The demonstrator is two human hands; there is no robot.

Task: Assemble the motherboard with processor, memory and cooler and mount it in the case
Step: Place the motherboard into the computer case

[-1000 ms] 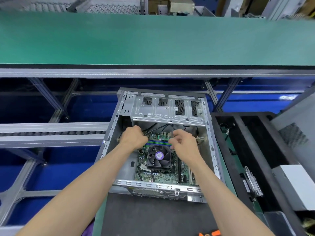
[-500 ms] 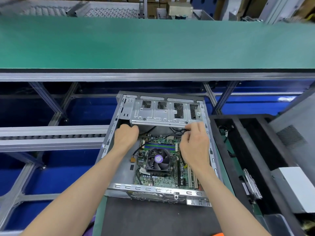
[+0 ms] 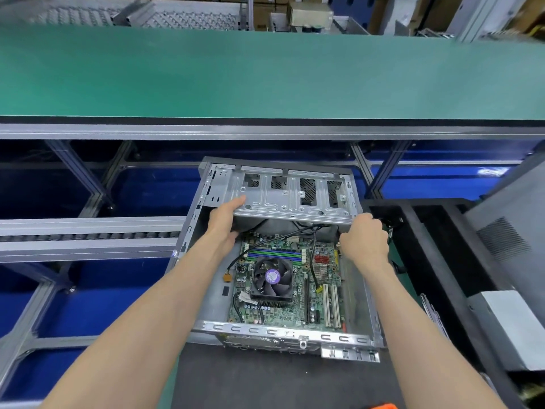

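An open computer case [image 3: 372,326] is seen lying on a dark mat [image 3: 265,379], with the motherboard [image 3: 295,302] seated flat inside it and the cooler fan [image 3: 272,279] fixed near the board's middle. The metal drive cage [image 3: 292,199] at the case's far end is gripped at its left corner by the left hand [image 3: 225,221], thumb on top. The right hand [image 3: 364,242] is curled at the cage's right edge; what it holds cannot be told. Black cables [image 3: 283,236] are draped across the board.
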